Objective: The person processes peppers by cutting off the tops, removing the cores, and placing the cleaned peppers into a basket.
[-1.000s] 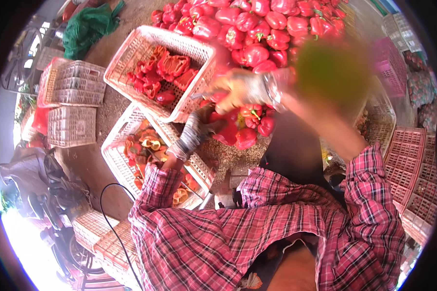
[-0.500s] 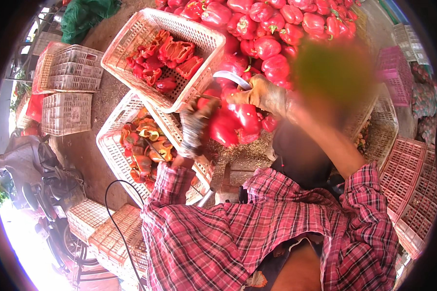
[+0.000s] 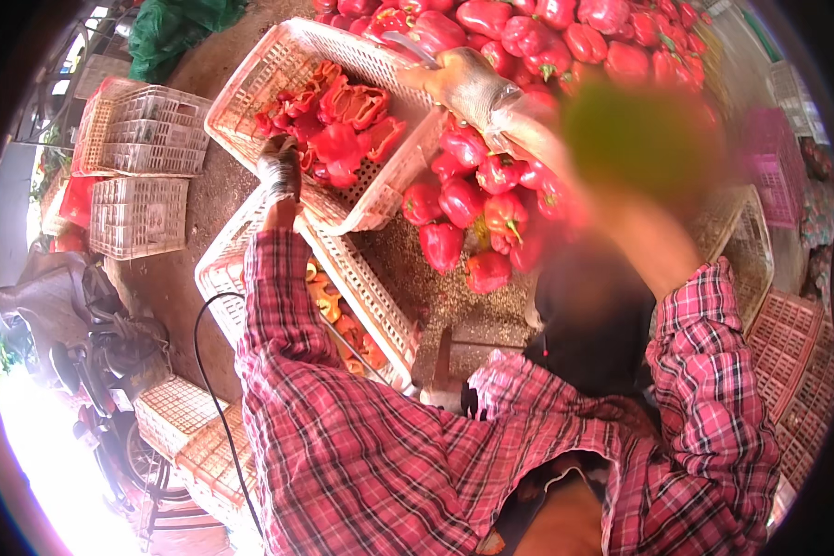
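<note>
Knife (image 3: 411, 48) — aslant, tip (image 3: 388, 36) toward upper left

This seems a produce-packing shed or yard: a great heap of red peppers (image 3: 565, 46) lies on a floor (image 3: 454, 295) strewn with bits, a plastic crate of cut peppers (image 3: 403, 181) stands left of the heap, stacked crates (image 3: 157, 130) and a parked two-wheeler (image 3: 148, 454) stand farther left, pink crates (image 3: 780, 347) to its right.
</note>
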`<state>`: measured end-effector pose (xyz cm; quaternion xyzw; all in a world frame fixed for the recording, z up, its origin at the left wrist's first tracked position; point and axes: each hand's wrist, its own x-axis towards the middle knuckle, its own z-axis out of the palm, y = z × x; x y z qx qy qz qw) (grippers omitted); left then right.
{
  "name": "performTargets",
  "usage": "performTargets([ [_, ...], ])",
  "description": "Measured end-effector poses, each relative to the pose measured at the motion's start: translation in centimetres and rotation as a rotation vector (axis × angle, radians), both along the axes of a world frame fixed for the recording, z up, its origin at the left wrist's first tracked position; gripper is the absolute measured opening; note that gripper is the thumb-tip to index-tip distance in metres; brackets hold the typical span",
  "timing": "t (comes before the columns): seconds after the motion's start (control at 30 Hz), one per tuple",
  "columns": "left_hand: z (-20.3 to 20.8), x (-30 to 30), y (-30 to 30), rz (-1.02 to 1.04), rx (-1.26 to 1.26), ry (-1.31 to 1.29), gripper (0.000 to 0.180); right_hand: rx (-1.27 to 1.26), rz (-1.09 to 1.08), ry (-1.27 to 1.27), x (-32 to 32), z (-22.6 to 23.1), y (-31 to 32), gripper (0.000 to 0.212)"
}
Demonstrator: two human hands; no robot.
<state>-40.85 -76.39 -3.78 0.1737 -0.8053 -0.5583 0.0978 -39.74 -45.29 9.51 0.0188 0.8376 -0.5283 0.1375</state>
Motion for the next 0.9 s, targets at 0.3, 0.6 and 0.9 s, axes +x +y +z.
performTargets([
  [0.3, -24.3, -11.3, -7.5, 0.265, -0.021, -0.380, 0.030, 0.812, 0.193, 0.380, -7.8, -14.6, -0.2, 0.058],
  [0.6, -32.9, -20.4, -10.3, 0.520, 0.323, -0.202, 0.065, 0.624, 0.158, 0.642, -11.0, -22.0, -0.5, 0.033],
  [0.9, -28.5, -18.3, -6.4, 0.588, 0.121, -0.288, 0.063, 0.655, 0.146, 0.649, -11.5, -22.0, -0.6, 0.028],
])
